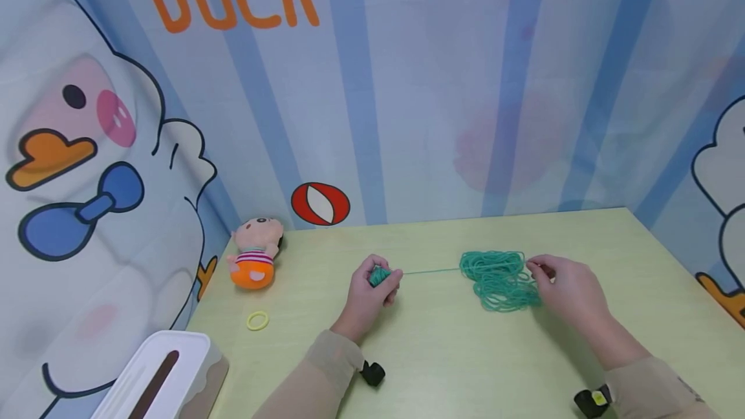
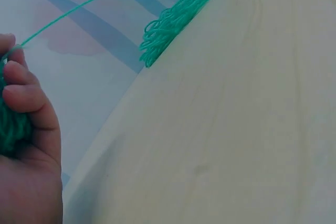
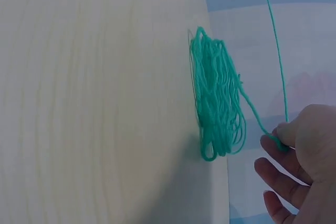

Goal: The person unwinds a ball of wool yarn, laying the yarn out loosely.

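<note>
My left hand curls round a small wound ball of green yarn, partly hidden by the fingers. In the left wrist view the same ball sits in the palm. A single green strand runs from it toward the right, fairly taut. My right hand pinches that yarn between thumb and index finger, its other fingers loosely bent, as the right wrist view shows. Beside the right fingertips a loose heap of looped green yarn lies on the table, with one strand leading up from it to the pinch.
At the table's left back corner is a plush doll in orange shorts. A yellow ring lies in front of it. A white lidded box stands at the near left. Behind the table hangs a printed curtain.
</note>
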{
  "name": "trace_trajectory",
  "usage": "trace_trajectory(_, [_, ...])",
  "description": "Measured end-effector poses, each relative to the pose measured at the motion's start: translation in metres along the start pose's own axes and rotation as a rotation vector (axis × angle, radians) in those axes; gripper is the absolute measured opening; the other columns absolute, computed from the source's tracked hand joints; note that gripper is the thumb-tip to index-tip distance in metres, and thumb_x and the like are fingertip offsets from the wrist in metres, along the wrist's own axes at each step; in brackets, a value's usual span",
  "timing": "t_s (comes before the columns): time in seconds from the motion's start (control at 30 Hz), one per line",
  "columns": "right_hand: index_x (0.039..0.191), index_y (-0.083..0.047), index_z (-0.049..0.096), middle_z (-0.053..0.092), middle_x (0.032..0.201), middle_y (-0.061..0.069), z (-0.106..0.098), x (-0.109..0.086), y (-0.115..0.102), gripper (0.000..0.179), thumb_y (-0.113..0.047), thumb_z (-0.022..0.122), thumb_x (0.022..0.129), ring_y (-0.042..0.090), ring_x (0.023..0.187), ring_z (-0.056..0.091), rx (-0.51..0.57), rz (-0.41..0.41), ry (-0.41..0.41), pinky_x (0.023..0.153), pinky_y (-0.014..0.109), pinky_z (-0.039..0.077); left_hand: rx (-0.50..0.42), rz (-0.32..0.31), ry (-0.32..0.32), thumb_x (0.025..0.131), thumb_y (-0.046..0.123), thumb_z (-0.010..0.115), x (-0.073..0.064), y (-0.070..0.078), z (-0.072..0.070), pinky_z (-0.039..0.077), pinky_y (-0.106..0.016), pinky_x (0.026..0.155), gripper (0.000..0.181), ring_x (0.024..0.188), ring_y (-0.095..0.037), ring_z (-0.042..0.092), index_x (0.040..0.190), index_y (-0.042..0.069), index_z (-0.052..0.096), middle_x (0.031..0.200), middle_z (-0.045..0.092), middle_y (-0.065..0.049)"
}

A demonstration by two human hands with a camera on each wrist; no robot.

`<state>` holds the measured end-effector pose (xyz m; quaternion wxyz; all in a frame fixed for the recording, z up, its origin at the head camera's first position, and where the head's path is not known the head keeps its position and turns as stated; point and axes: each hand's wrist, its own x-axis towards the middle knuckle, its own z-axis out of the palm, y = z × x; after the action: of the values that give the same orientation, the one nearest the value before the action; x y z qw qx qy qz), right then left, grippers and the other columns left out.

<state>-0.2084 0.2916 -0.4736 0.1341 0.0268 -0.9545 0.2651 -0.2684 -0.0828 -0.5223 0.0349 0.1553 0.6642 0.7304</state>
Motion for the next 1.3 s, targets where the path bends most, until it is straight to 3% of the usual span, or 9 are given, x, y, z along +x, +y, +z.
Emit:
trace_trajectory(0.17, [0.123, 0.0, 0.079, 0.081, 0.107, 0.02, 0.002, 0.001, 0.011, 0.027, -0.02, 0.068, 0.109, 0.029, 0.086, 0.073, -0.024, 0.04, -0.044, 0.068, 0.046, 0.058, 0.039, 0.002, -0.019, 0.11, 0.02, 0.069, 0.0, 0.001, -0.001, 0.047, -0.023, 0.057, 0.038, 0.06, -0.013, 0.051, 0.135, -0.005, 0.054, 0.075, 0.055, 0.002])
trace_trajectory(0.37, [0.124, 0.002, 0.079, 0.075, 0.124, 0.031, 0.011, 0.003, 0.003, 0.029, -0.017, 0.067, 0.106, 0.052, 0.108, 0.07, -0.094, 0.073, -0.132, 0.09, 0.064, 0.058, 0.043, -0.005, -0.039, 0.115, 0.031, 0.06, 0.0, 0.001, -0.001, 0.048, -0.022, 0.056, 0.032, 0.06, -0.013, 0.051, 0.126, 0.001, 0.057, 0.075, 0.053, 0.0])
trace_trajectory(0.5, [0.132, 0.002, 0.075, 0.066, 0.134, 0.037, 0.024, 0.002, -0.026, 0.035, -0.016, 0.069, 0.102, 0.064, 0.124, 0.057, -0.091, -0.003, -0.069, 0.102, 0.073, 0.051, 0.003, -0.005, -0.07, 0.116, 0.035, 0.058, 0.001, 0.001, 0.0, 0.047, -0.021, 0.057, 0.036, 0.061, -0.012, 0.05, 0.125, 0.0, 0.056, 0.083, 0.054, 0.0])
trace_trajectory(0.63, [0.138, -0.002, 0.072, 0.067, 0.14, 0.029, 0.042, 0.001, -0.066, 0.037, -0.017, 0.07, 0.105, 0.056, 0.132, 0.06, 0.019, -0.164, -0.036, 0.107, 0.07, 0.053, -0.047, 0.002, -0.093, 0.117, 0.034, 0.056, 0.002, 0.0, 0.0, 0.044, -0.02, 0.056, 0.036, 0.06, -0.011, 0.047, 0.124, -0.001, 0.054, 0.095, 0.054, -0.004])
trace_trajectory(0.73, [0.146, -0.005, 0.068, 0.069, 0.146, 0.02, 0.057, 0.002, -0.094, 0.04, -0.02, 0.069, 0.109, 0.047, 0.139, 0.063, 0.107, -0.263, -0.086, 0.113, 0.066, 0.054, -0.066, 0.006, -0.098, 0.118, 0.033, 0.054, 0.002, 0.001, 0.001, 0.042, -0.02, 0.055, 0.037, 0.059, -0.01, 0.045, 0.126, -0.003, 0.052, 0.097, 0.055, -0.006])
trace_trajectory(0.87, [0.158, -0.006, 0.057, 0.068, 0.153, 0.014, 0.077, 0.007, -0.123, 0.048, -0.023, 0.063, 0.113, 0.04, 0.146, 0.061, 0.178, -0.294, -0.19, 0.119, 0.061, 0.052, -0.067, 0.006, -0.106, 0.118, 0.03, 0.052, 0.0, 0.002, 0.003, 0.04, -0.02, 0.055, 0.043, 0.059, -0.008, 0.044, 0.131, -0.012, 0.048, 0.096, 0.056, -0.005])
trace_trajectory(1.07, [0.141, -0.005, 0.072, 0.079, 0.133, 0.011, 0.094, 0.016, -0.147, 0.033, -0.018, 0.064, 0.112, 0.033, 0.126, 0.075, 0.174, -0.279, -0.25, 0.107, 0.053, 0.061, -0.067, -0.003, -0.094, 0.118, 0.026, 0.047, -0.001, 0.005, 0.005, 0.039, -0.021, 0.054, 0.041, 0.058, -0.008, 0.044, 0.131, -0.013, 0.048, 0.093, 0.058, -0.003])
trace_trajectory(1.17, [0.124, -0.008, 0.08, 0.083, 0.109, 0.004, 0.093, 0.018, -0.15, 0.021, -0.016, 0.066, 0.111, 0.023, 0.102, 0.08, 0.167, -0.249, -0.218, 0.089, 0.044, 0.065, -0.04, -0.02, -0.074, 0.119, 0.027, 0.042, 0.0, 0.005, 0.004, 0.04, -0.023, 0.058, 0.043, 0.062, -0.012, 0.045, 0.132, -0.013, 0.049, 0.093, 0.058, -0.004])
trace_trajectory(1.3, [0.121, -0.011, 0.081, 0.081, 0.095, -0.002, 0.084, 0.02, -0.148, 0.019, -0.019, 0.067, 0.111, 0.014, 0.086, 0.076, 0.178, -0.226, -0.145, 0.072, 0.031, 0.057, 0.028, -0.047, -0.031, 0.118, 0.029, 0.044, 0.0, 0.006, 0.003, 0.046, -0.026, 0.065, 0.04, 0.071, -0.015, 0.049, 0.133, -0.006, 0.058, 0.091, 0.058, -0.002])
